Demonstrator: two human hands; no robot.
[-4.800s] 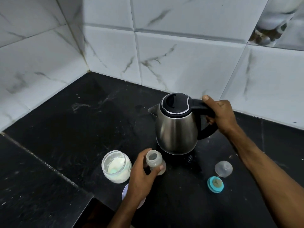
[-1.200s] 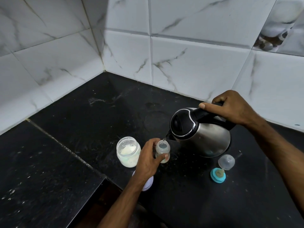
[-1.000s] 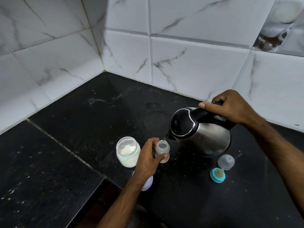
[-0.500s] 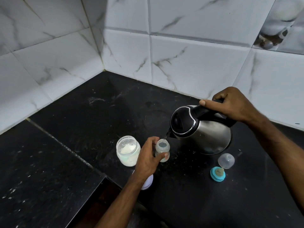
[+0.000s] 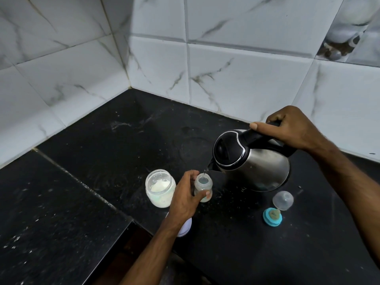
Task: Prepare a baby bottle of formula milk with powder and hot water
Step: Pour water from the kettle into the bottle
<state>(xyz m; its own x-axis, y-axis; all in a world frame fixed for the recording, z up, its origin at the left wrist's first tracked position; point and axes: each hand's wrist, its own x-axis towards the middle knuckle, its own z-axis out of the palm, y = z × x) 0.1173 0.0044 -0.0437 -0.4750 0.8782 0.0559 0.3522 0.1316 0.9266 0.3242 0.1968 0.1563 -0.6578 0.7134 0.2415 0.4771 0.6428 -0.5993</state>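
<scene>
A small clear baby bottle (image 5: pixel 203 185) stands upright on the black counter, its mouth uncovered. My left hand (image 5: pixel 185 196) is wrapped around its side. My right hand (image 5: pixel 287 128) grips the black handle of a steel kettle (image 5: pixel 255 163), which is tilted left with its spout just above the bottle's mouth. A thin stream of water runs from the spout into the bottle. To the left of the bottle stands a glass jar of white powder (image 5: pixel 160 188), with no lid on.
A clear dome cap (image 5: pixel 283 200) and a teal ring with the teat (image 5: pixel 272 217) lie right of the bottle. A white lid (image 5: pixel 185 228) lies partly under my left wrist. White tiled walls meet in a corner behind. The counter's front edge drops off below the lid.
The kettle went from upright on the counter to lifted and tilted over the bottle. Over the last second it has tipped slightly further; both hands keep their hold.
</scene>
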